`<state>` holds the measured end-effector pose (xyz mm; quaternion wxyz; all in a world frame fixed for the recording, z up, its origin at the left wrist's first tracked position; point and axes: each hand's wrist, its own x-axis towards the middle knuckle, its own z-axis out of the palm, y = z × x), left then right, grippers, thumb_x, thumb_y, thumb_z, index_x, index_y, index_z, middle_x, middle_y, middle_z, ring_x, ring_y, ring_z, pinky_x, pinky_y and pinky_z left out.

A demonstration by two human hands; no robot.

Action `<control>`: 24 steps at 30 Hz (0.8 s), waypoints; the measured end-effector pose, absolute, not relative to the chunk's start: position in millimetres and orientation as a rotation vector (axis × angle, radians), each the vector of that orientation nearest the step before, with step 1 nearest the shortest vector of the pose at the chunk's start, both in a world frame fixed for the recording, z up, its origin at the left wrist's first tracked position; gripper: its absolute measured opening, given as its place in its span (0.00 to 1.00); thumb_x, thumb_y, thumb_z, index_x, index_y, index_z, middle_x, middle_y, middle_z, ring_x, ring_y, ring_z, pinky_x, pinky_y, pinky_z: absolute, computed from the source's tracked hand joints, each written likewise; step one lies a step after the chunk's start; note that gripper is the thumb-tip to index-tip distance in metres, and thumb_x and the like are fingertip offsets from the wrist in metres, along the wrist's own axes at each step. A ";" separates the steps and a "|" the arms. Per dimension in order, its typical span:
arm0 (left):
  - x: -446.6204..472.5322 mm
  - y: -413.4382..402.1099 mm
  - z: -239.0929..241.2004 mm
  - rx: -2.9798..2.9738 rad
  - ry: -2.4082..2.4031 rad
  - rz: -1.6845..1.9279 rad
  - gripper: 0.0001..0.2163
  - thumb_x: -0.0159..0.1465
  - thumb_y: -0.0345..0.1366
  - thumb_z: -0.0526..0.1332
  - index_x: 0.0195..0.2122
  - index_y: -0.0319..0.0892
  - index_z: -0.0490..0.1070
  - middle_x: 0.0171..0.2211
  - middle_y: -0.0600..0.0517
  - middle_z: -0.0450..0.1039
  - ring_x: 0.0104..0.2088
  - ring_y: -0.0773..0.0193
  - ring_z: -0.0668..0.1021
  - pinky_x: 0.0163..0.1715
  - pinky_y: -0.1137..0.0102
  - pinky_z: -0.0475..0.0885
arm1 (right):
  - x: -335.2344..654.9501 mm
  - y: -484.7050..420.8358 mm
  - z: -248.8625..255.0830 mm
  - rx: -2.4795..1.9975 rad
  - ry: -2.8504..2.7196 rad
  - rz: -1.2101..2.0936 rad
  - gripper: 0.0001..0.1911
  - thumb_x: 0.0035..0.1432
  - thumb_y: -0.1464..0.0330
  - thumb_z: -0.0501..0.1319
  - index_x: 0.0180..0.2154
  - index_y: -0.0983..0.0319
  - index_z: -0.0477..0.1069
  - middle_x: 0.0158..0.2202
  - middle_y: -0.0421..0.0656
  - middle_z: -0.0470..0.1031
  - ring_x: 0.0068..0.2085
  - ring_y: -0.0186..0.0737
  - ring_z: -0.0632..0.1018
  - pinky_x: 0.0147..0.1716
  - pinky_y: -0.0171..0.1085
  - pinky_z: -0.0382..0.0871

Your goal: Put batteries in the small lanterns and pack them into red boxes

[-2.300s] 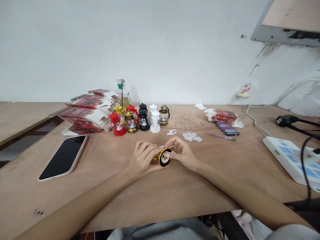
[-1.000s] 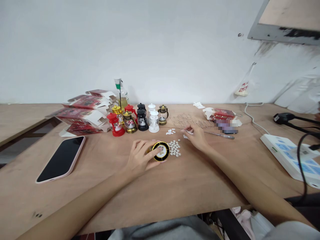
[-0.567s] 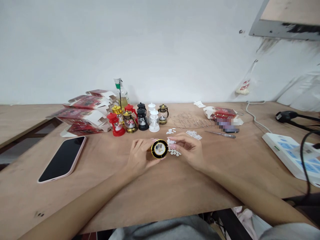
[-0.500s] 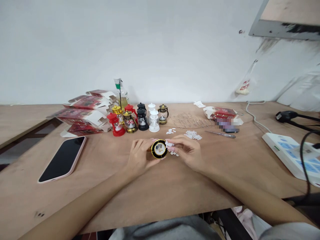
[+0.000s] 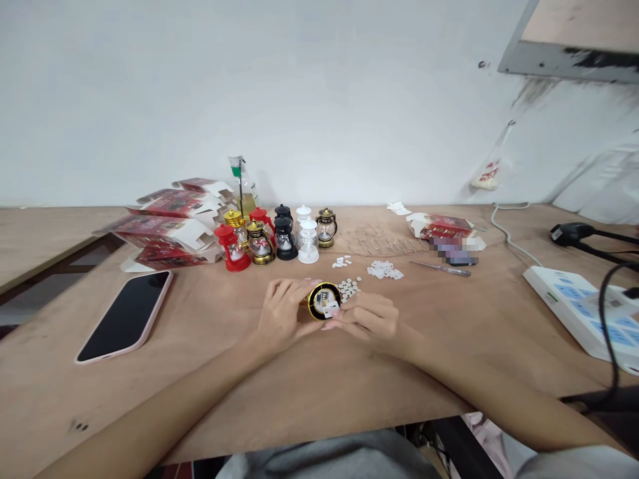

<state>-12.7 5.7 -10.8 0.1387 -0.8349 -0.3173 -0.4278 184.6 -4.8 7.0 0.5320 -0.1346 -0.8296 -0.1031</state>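
Observation:
My left hand is closed around a small gold-and-black lantern, its round base turned toward me and its inner compartment exposed. In my right hand, a small white plastic piece is pinched between thumb and fingers, held against the lower right of that base. Just beyond my right fingers lie several round button cells. Farther back are a pile of white plastic pieces and a few smaller white bits. Several little lanterns in red, gold, black and white stand upright behind my hands.
Folded red-and-white boxes are stacked at the left, near a bottle of yellowish liquid. A phone lies at left. Thin wire pieces, a screwdriver, another red box and a power strip are at right.
My right hand has moved down and slightly left, bringing the white piece from the base's right rim onto its lower part. The lantern has shifted slightly right, and more button cells show.

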 end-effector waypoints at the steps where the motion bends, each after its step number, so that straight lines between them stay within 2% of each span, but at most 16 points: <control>1: -12.4 5.2 -11.2 -2.420 -0.903 -1.226 0.23 0.59 0.49 0.62 0.52 0.44 0.61 0.41 0.48 0.77 0.38 0.58 0.76 0.38 0.64 0.63 | 184.3 -4.8 4.0 -0.314 -1.978 -0.282 0.06 0.55 0.75 0.63 0.27 0.62 0.70 0.22 0.40 0.75 0.23 0.31 0.73 0.23 0.31 0.69; 5: -11.1 4.4 -12.8 -2.412 -0.814 -1.235 0.22 0.61 0.45 0.61 0.52 0.42 0.60 0.42 0.45 0.77 0.40 0.58 0.76 0.39 0.63 0.62 | 185.2 -3.9 -4.7 -0.333 -2.024 -0.391 0.05 0.56 0.75 0.63 0.32 0.60 0.71 0.27 0.41 0.77 0.27 0.33 0.75 0.28 0.33 0.72; 7: -10.5 4.3 -12.6 -2.407 -0.841 -1.234 0.21 0.61 0.45 0.62 0.51 0.42 0.61 0.42 0.46 0.77 0.39 0.58 0.76 0.39 0.63 0.62 | 185.8 -3.5 -4.3 -0.354 -2.039 -0.422 0.06 0.57 0.75 0.61 0.31 0.58 0.71 0.27 0.41 0.76 0.27 0.34 0.75 0.28 0.34 0.71; 12: -9.5 3.4 -11.1 -2.387 -0.836 -1.231 0.19 0.62 0.44 0.61 0.50 0.41 0.61 0.41 0.45 0.77 0.38 0.59 0.76 0.39 0.63 0.62 | 185.1 -4.0 3.4 -0.395 -1.982 -0.481 0.11 0.56 0.73 0.63 0.23 0.58 0.68 0.22 0.39 0.72 0.24 0.33 0.68 0.22 0.35 0.64; 16: -9.0 2.9 -11.9 -2.372 -0.815 -1.218 0.20 0.60 0.42 0.62 0.50 0.41 0.60 0.41 0.46 0.77 0.39 0.59 0.76 0.39 0.63 0.62 | 184.0 -4.1 2.7 -0.355 -1.933 -0.461 0.10 0.52 0.75 0.65 0.24 0.59 0.67 0.21 0.39 0.71 0.24 0.33 0.66 0.22 0.35 0.61; 24: -7.6 1.5 -10.1 -2.376 -0.753 -1.215 0.19 0.61 0.39 0.62 0.50 0.41 0.59 0.41 0.45 0.78 0.40 0.59 0.77 0.39 0.63 0.62 | 183.5 -4.1 1.2 -0.440 -1.961 -0.498 0.11 0.55 0.73 0.64 0.24 0.58 0.64 0.21 0.38 0.69 0.24 0.34 0.65 0.23 0.35 0.61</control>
